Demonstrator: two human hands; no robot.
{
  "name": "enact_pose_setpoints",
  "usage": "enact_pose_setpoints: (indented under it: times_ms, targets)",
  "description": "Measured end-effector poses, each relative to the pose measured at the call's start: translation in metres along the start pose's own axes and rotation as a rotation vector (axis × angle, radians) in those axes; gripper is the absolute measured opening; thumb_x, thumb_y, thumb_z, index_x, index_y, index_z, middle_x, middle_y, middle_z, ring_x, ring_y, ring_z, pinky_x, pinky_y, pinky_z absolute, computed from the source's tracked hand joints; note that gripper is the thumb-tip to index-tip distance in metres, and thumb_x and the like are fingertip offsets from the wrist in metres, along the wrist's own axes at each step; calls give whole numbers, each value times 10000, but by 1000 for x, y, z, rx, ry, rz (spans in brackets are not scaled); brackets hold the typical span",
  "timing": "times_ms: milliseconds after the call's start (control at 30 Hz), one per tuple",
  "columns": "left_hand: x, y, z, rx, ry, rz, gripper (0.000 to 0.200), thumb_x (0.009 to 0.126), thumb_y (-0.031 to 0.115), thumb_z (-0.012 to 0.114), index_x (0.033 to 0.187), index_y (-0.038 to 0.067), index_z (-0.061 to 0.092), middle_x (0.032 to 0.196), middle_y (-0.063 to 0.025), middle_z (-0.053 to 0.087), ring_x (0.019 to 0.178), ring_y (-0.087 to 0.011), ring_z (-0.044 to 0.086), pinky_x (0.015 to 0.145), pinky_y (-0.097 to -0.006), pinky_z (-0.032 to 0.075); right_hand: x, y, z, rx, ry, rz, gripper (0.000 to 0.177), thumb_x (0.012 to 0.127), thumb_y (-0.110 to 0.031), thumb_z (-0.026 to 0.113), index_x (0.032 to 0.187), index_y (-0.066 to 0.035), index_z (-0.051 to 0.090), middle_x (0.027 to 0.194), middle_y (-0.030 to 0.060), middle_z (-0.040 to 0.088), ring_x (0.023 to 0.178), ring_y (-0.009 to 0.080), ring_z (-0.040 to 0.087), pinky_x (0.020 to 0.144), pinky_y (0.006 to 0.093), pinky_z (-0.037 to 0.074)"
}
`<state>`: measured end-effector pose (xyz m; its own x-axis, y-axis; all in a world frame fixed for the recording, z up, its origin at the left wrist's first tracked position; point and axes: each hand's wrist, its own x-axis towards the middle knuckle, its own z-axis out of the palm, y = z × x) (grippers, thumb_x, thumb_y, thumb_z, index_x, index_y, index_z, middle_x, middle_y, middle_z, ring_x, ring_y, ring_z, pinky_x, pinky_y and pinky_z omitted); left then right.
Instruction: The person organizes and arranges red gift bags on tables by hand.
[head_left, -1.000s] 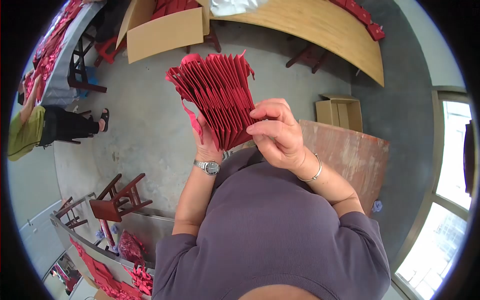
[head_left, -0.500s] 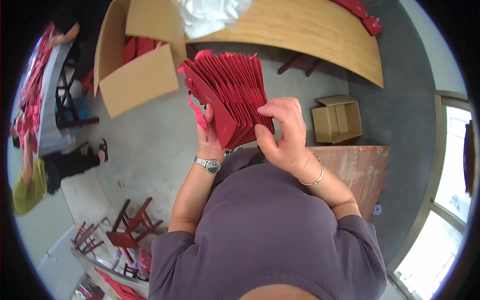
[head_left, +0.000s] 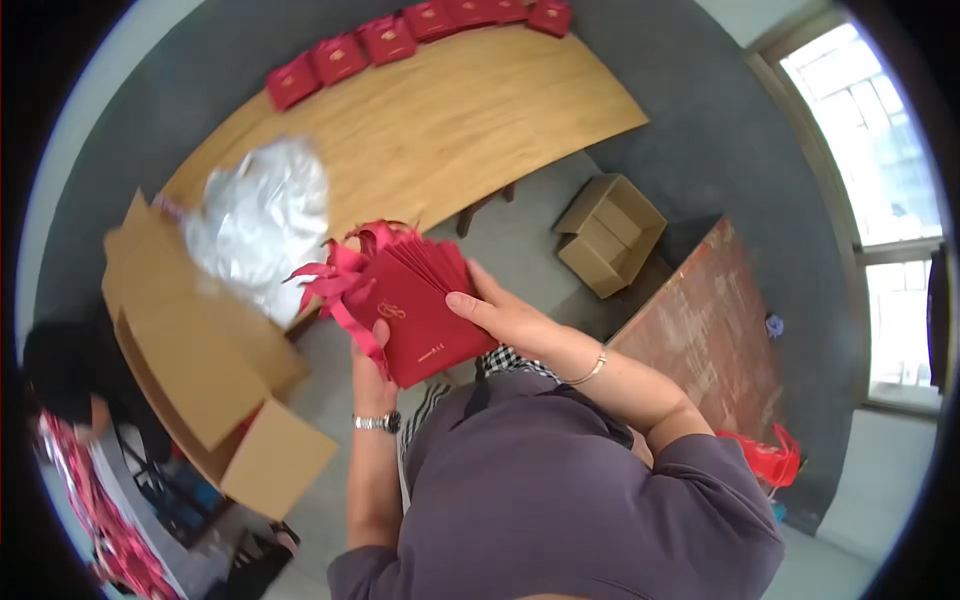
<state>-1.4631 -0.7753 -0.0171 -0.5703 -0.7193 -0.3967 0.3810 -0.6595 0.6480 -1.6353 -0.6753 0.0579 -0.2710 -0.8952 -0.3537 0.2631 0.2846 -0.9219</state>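
A fanned stack of red gift bags (head_left: 425, 320) is in front of my chest, held between both hands. The front bag carries a gold emblem and small gold lettering, and pink-red ribbons (head_left: 345, 285) hang loose along the stack's upper left. My left hand (head_left: 372, 370), with a watch at the wrist, grips the lower left side; its thumb lies over the front bag and its other fingers are hidden behind. On the right edge, my right hand (head_left: 505, 312) has its thumb on the front and its fingers around the back.
A wooden table (head_left: 470, 100) bears a row of red bags (head_left: 388, 40) and crumpled clear plastic (head_left: 260, 220). To the left is a large open carton (head_left: 185, 365), with a person (head_left: 75, 370) beyond. A small carton (head_left: 612, 240) and worn reddish board (head_left: 715, 340) are at right.
My view has turned toward the table with the row of bags. The stack now shows its printed front, and my right hand has gone from fingering the bag edges to clasping the right side.
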Motion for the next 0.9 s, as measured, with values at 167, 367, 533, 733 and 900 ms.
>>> enact_pose_setpoints:
  times_ms: [167, 367, 533, 733, 900]
  targets:
    - [73, -33, 23, 186, 25, -30, 422, 855, 37, 552, 1260, 5, 438, 1212, -85, 536, 1082, -204, 541, 922, -341, 454, 56, 55, -72, -52, 101, 89, 740, 950, -459, 383, 1399, 92, 176, 1430, 209, 301, 1340, 239, 272, 1092, 292, 209]
    - [195, -80, 120, 304, 101, 11, 402, 839, 10, 542, 1233, 4, 463, 1164, -97, 563, 1028, -206, 570, 880, -334, 482, 160, 27, -209, -199, 41, 111, 807, 897, -475, 510, 1374, 110, 223, 1316, 242, 437, 1216, 249, 446, 1018, 315, 350]
    - [329, -110, 245, 449, 36, -190, 441, 881, 114, 571, 1284, 16, 420, 1216, -75, 537, 1063, -191, 546, 909, -334, 451, 236, 21, -351, 454, 147, 141, 559, 868, -245, 614, 1272, 78, 403, 1127, 162, 580, 985, 198, 585, 870, 318, 480]
    - [504, -164, 342, 525, -80, -74, 383, 883, 143, 609, 1221, 5, 495, 1112, -56, 582, 981, -128, 547, 877, -272, 440, 330, 2, -500, 456, 377, 89, 534, 856, -236, 627, 1240, 78, 430, 1110, 169, 586, 923, 185, 599, 787, 309, 508]
    - [577, -187, 329, 790, 141, 147, 359, 872, 110, 613, 1189, -28, 521, 1053, -57, 595, 945, -124, 550, 856, -257, 442, 429, -24, -587, 180, 508, -104, 587, 845, -227, 639, 1285, 79, 400, 1119, 151, 585, 1007, 186, 564, 868, 307, 460]
